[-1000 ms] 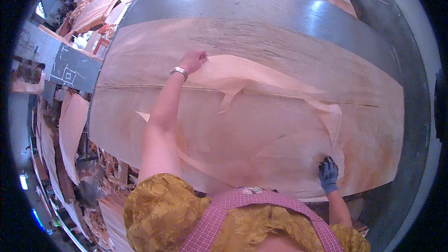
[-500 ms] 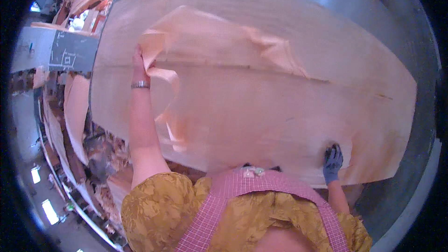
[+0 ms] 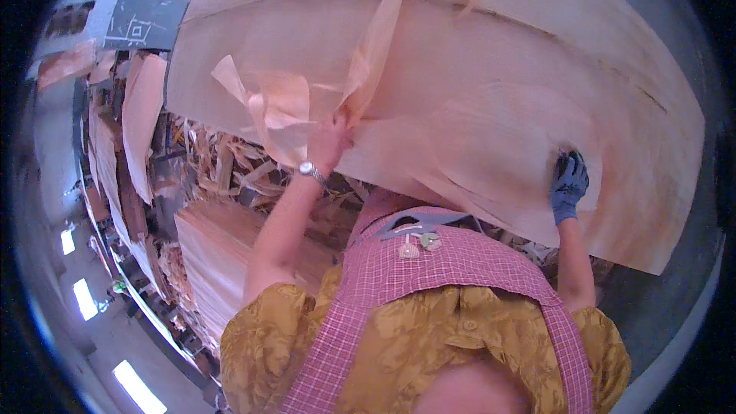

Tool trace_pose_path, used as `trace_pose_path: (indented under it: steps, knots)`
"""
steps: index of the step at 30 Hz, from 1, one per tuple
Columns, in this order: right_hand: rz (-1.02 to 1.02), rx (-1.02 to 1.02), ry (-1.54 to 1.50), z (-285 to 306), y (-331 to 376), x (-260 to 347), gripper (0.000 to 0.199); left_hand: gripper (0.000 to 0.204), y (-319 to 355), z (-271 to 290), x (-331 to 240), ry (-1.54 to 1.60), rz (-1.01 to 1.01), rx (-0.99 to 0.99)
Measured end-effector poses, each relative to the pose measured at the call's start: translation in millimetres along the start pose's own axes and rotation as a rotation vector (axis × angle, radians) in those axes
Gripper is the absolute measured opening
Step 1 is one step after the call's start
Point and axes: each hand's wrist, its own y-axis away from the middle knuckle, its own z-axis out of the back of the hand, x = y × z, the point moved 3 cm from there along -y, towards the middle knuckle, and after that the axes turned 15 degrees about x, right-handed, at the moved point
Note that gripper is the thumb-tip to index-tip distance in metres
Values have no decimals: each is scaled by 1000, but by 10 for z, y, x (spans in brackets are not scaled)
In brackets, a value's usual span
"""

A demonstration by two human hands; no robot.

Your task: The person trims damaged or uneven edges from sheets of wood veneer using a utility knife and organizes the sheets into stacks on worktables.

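A broad sheet of thin wood veneer (image 3: 491,146) spreads over the work surface before me. My left hand (image 3: 331,140), bare and with a watch at the wrist, is closed on a long, narrow veneer strip (image 3: 377,54) that runs up and away across the sheet. Just left of that hand lie curled, torn veneer pieces (image 3: 284,100) at the sheet's near edge. My right hand (image 3: 569,184) wears a grey-blue glove and rests on the sheet at the right, fingers bent. Something dark shows at its fingertips, too small to make out.
Below the near edge are heaped veneer scraps (image 3: 226,161) and a stack of veneer sheets (image 3: 218,253). Long veneer pieces (image 3: 142,123) hang at the left, near a dark grey panel with chalk-like marks (image 3: 142,19). Dark grey surface borders the sheet at the right.
My left hand has come nearer and to the right, with the strip now stretched out from it. My right hand stays on the sheet at the right. The view has shifted, showing more scraps below.
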Motion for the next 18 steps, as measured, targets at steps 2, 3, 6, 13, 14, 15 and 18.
trace_pose_path:
  steps: [2,3,6,13,14,15,18]
  knots:
    - [13,-22,-8,36,-14,14,29,47,-8,-58,14,-5,7,-7]
    - [14,-28,-18,38,-10,49,29,29,31,-55,-8,-35,-30,-140]
    - [1,-59,-35,-37,20,-10,29,22,332,40,105,67,-28,-251]
    - [10,-97,-60,-85,29,-78,30,39,2538,-1428,2858,-71,484,-411]
    - [16,-98,-42,-65,27,-78,30,38,2915,-1768,3089,-25,625,-214]
    - [31,-96,-26,-52,30,-44,30,36,3279,-2133,3245,18,751,8]
    - [85,-43,-81,122,20,90,31,33,3970,-3102,3413,64,870,622]
